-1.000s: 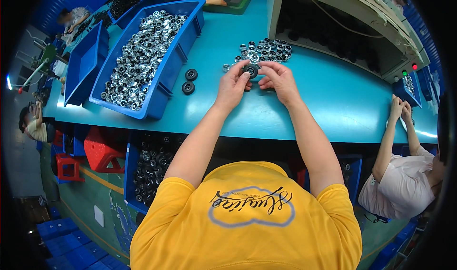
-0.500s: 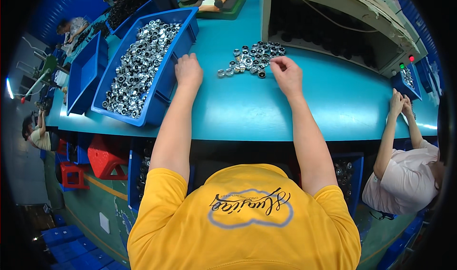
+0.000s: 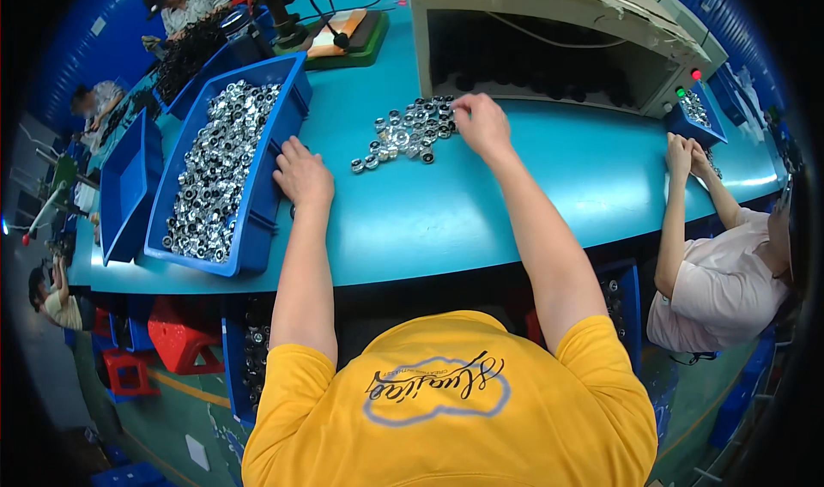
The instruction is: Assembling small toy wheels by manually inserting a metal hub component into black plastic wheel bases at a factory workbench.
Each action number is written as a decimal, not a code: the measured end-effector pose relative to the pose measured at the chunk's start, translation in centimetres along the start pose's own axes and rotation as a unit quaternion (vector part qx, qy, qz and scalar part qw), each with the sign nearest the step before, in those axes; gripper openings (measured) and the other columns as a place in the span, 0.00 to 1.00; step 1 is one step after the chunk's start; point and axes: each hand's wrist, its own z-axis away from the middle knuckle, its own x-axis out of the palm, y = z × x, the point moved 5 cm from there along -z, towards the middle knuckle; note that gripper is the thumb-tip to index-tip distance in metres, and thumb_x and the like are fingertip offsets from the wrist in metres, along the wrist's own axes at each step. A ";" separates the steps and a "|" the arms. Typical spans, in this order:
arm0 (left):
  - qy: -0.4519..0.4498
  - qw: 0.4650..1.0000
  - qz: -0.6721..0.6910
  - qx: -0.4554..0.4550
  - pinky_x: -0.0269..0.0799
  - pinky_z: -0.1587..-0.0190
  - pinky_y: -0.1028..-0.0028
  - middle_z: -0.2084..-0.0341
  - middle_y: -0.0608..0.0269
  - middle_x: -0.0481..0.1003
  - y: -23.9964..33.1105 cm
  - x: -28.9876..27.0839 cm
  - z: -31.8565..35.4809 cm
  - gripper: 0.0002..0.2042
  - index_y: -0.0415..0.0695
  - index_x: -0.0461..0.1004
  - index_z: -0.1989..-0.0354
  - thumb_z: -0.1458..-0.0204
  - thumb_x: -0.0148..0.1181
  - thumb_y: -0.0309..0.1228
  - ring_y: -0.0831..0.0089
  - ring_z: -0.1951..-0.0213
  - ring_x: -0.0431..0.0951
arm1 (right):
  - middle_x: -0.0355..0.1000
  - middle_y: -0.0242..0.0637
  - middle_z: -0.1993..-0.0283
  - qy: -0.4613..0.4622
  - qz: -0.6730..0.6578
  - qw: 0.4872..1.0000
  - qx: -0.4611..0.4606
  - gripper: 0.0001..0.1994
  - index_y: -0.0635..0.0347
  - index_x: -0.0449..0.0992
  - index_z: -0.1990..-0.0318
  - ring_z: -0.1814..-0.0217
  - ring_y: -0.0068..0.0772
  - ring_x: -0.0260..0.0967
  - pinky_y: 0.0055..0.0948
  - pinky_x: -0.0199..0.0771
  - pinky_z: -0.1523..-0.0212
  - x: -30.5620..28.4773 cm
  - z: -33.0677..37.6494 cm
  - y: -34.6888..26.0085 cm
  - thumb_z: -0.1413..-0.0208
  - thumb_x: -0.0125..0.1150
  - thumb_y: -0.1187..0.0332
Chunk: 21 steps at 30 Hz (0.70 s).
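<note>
My left hand [image 3: 302, 176] lies palm down on the turquoise tabletop [image 3: 515, 204], its fingers loosely bent and pressed against the near right wall of the long blue plastic bin heaped with small silvery metal rings [image 3: 221, 174]. I cannot tell whether anything is tucked under that palm. My right hand [image 3: 482, 123] is stretched farther out, fingers curled downward onto the right edge of the loose pile of small silver and black ring-shaped parts [image 3: 408, 133] that lies spread on the table. The fingertips touch the pile, but I cannot make out whether they have pinched one of the pieces.

The pile sits between my two hands, a little farther from me than both, and just in front of the open-fronted beige machine housing [image 3: 549, 41], whose dark cavity faces me.

Left of the full bin stands a second blue plastic bin [image 3: 129, 187], and beyond it another blue bin filled with dark parts [image 3: 193, 54]. A green and orange fixture block [image 3: 343, 36] rests near the far table edge.

At my right a co-worker in a pale pink shirt [image 3: 721, 290] leans on the same table, both hands [image 3: 687, 154] raised together near a small blue tray of shiny parts [image 3: 697, 114].
</note>
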 end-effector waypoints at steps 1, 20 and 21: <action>0.019 1.000 0.013 0.004 0.66 0.46 0.57 0.39 0.55 0.66 0.2 -0.8 0.2 0.29 0.39 0.62 0.32 0.40 0.60 0.36 0.57 0.43 0.69 | 0.77 0.42 0.53 0.021 0.030 0.999 0.010 0.11 0.45 0.84 0.54 0.52 0.50 0.77 0.46 0.78 0.52 -0.4 -1.7 0.4 0.42 0.58 0.63; -0.025 0.728 0.675 0.120 0.71 0.60 0.71 0.65 0.58 0.78 10.5 -6.6 6.1 0.12 0.38 0.79 0.50 0.41 0.63 0.24 0.68 0.64 0.76 | 0.75 0.24 0.67 -0.254 -0.535 0.797 0.119 0.09 0.61 0.82 0.59 0.69 0.16 0.65 0.21 0.66 0.68 2.5 5.0 -5.3 0.42 0.72 0.66; -0.015 0.727 0.674 0.130 0.71 0.61 0.73 0.65 0.58 0.78 10.6 -6.8 6.2 0.12 0.37 0.79 0.50 0.41 0.63 0.24 0.69 0.64 0.76 | 0.75 0.24 0.67 -0.267 -0.576 0.759 0.141 0.10 0.61 0.82 0.58 0.69 0.16 0.64 0.20 0.66 0.69 2.7 5.9 -5.9 0.42 0.72 0.66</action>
